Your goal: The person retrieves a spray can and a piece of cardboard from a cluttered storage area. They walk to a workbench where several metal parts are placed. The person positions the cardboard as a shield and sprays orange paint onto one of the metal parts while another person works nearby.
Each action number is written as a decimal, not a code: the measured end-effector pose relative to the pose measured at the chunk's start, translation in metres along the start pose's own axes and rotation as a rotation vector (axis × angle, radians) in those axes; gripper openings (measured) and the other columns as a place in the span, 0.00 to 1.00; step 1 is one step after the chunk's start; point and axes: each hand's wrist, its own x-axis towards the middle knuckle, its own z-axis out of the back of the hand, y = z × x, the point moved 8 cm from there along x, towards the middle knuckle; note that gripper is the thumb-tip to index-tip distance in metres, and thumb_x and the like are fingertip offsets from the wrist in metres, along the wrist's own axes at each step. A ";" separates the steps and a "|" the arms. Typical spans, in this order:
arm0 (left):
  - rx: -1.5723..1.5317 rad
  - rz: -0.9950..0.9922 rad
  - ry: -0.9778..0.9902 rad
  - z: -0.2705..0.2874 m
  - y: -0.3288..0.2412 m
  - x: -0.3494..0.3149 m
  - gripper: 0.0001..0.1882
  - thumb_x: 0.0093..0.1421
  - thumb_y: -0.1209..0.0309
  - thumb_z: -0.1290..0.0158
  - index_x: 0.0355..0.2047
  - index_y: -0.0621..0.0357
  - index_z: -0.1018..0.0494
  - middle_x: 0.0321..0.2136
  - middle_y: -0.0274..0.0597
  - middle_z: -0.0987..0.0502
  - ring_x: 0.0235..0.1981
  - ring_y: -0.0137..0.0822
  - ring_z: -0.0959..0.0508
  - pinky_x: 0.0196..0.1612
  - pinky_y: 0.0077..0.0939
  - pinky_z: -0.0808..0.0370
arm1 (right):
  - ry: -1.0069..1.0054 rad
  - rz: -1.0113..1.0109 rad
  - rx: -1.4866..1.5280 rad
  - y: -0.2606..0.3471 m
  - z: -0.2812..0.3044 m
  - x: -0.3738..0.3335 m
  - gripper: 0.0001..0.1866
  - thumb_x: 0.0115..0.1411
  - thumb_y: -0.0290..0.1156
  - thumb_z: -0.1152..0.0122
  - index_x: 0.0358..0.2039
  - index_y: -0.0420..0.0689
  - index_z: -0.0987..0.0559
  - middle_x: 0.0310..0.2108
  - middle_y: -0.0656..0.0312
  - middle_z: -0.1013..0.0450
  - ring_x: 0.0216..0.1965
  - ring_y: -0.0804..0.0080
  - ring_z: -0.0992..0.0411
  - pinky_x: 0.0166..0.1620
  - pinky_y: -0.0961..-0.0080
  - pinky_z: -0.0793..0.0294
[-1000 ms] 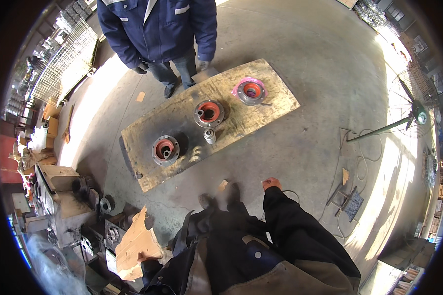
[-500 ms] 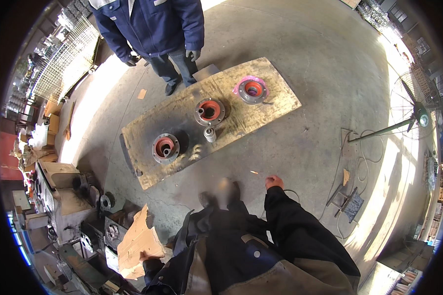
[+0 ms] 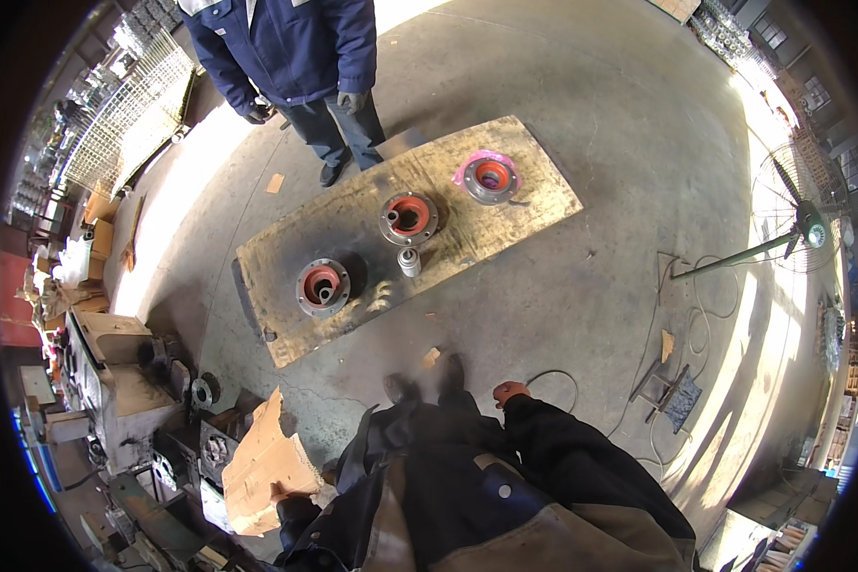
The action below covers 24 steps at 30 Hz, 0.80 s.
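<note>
A torn sheet of brown cardboard (image 3: 269, 465) is upright at my left side, with my left hand (image 3: 278, 493) closed on its lower right edge. My right hand (image 3: 511, 393) hangs over the floor to the right of my feet. Its fingers are curled in, and nothing shows in them. Ahead lies a worn wooden-topped table (image 3: 467, 235). On it are three round metal flanged housings with red insides: a left one (image 3: 322, 288), a middle one (image 3: 409, 218) and a right one (image 3: 491, 179) on pink material. A small canister (image 3: 409, 262) stands beside the middle one.
A person in a blue jacket (image 3: 291, 48) stands behind the table. Machinery (image 3: 129, 372) and metal parts crowd the left. A fan (image 3: 810, 227) stands at the right, with cables (image 3: 701, 305) on the floor. A cardboard scrap (image 3: 432, 357) lies near my feet.
My right hand has dropped lower and slightly left. A small scrap in front of it has left that spot, and another shows farther left. My left hand stays on the cardboard.
</note>
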 end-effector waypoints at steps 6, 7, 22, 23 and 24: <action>-0.002 0.022 0.054 0.001 0.003 0.020 0.33 0.73 0.43 0.56 0.70 0.49 0.33 0.69 0.47 0.31 0.69 0.57 0.32 0.70 0.69 0.36 | -0.104 -0.043 0.046 -0.013 0.016 0.012 0.16 0.61 0.40 0.30 0.45 0.46 0.12 0.49 0.54 0.17 0.54 0.52 0.19 0.55 0.54 0.18; -0.004 0.033 0.075 0.001 0.004 0.023 0.33 0.73 0.43 0.56 0.70 0.49 0.33 0.70 0.47 0.31 0.69 0.57 0.32 0.70 0.69 0.36 | -0.093 -0.125 0.150 -0.021 0.014 0.012 0.15 0.60 0.39 0.31 0.44 0.46 0.12 0.48 0.53 0.16 0.53 0.52 0.19 0.55 0.55 0.18; -0.122 -0.078 0.015 0.041 0.031 0.075 0.27 0.73 0.50 0.48 0.63 0.55 0.28 0.60 0.46 0.22 0.61 0.56 0.23 0.66 0.68 0.29 | -0.241 -0.192 0.795 0.020 0.018 -0.038 0.14 0.57 0.35 0.33 0.38 0.38 0.13 0.29 0.58 0.16 0.30 0.66 0.14 0.35 0.69 0.16; -0.117 -0.086 -0.028 0.049 0.032 0.086 0.27 0.73 0.50 0.48 0.63 0.55 0.28 0.60 0.46 0.22 0.61 0.56 0.23 0.66 0.68 0.29 | -0.233 -0.180 0.773 0.024 0.020 -0.040 0.13 0.57 0.35 0.33 0.38 0.39 0.13 0.29 0.58 0.16 0.30 0.66 0.14 0.35 0.69 0.16; -0.122 -0.065 -0.136 0.062 0.035 0.096 0.27 0.73 0.50 0.48 0.63 0.55 0.28 0.60 0.46 0.22 0.61 0.56 0.23 0.66 0.68 0.29 | -0.234 -0.227 0.754 0.024 0.021 -0.043 0.13 0.57 0.34 0.33 0.39 0.39 0.13 0.29 0.59 0.16 0.30 0.66 0.14 0.35 0.69 0.16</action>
